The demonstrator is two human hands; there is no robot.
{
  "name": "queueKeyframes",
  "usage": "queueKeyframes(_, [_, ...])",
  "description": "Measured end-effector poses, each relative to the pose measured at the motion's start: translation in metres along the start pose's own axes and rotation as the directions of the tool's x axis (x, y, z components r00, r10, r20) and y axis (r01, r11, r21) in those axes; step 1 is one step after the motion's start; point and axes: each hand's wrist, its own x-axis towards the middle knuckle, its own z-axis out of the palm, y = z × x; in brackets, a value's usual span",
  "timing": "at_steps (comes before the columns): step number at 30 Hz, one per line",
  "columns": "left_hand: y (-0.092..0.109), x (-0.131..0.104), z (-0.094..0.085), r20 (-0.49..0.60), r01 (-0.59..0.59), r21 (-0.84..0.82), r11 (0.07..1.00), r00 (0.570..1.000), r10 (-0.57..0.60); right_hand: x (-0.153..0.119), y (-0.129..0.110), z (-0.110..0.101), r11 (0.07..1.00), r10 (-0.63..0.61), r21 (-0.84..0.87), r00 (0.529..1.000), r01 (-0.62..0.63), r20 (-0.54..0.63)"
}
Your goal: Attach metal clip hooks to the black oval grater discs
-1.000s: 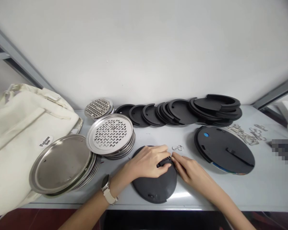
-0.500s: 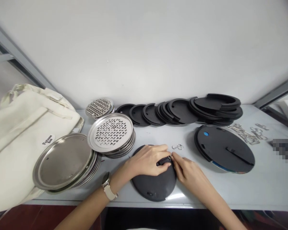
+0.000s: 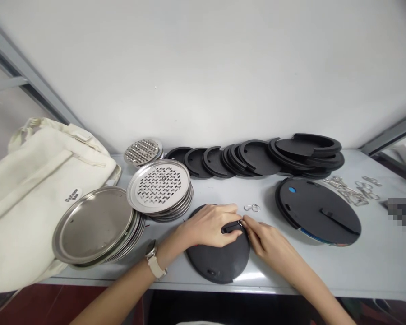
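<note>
A black round disc [image 3: 219,264] lies near the table's front edge. My left hand [image 3: 209,225] rests on it from the left, thumb and fingers closed round a raised black part [image 3: 230,226] near its upper right. Beside those fingertips, my right hand [image 3: 264,237] pinches a small shiny metal piece, seemingly a wire clip [image 3: 241,222], at the disc's right edge; the fingers cover most of it. Just behind the hands lies a loose wire clip [image 3: 252,207]. On the right sits a stack of similar black discs [image 3: 311,210], the top one bearing a blue dot.
Perforated metal grater discs [image 3: 159,187] and plain metal plates [image 3: 94,225] are stacked at left, by a cream bag [image 3: 37,189]. Black rimmed trays [image 3: 260,155] line the wall. More wire clips [image 3: 353,192] lie scattered at right on the grey table [image 3: 385,257].
The camera view has shifted slightly, moving the surroundings a little to the right. Both hands keep nearly the same hold at the disc's edge, the metal piece showing a bit more.
</note>
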Motion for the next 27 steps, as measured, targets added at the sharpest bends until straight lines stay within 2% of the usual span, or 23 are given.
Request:
queueKeyframes(8, [0.000,0.000,-0.001,0.000,-0.006,-0.006,1.000,1.000,0.006,-0.002,0.000,-0.003,0.997,-0.003,0.078,1.000,0.002,0.006])
queueKeyframes(17, [0.001,-0.001,-0.002,0.005,0.019,-0.007,1.000,1.000,-0.019,0.002,-0.002,-0.021,0.971,-0.049,0.237,0.990,0.017,0.132])
queueKeyframes(22, [0.001,-0.002,-0.004,-0.002,0.049,-0.028,0.998,0.999,-0.049,-0.002,-0.007,-0.024,0.946,-0.023,0.325,0.998,0.002,0.062])
queueKeyframes(27, [0.000,-0.002,-0.004,-0.029,0.052,-0.070,0.996,0.998,-0.054,-0.007,-0.006,-0.022,0.908,0.025,0.418,0.995,0.017,-0.096])
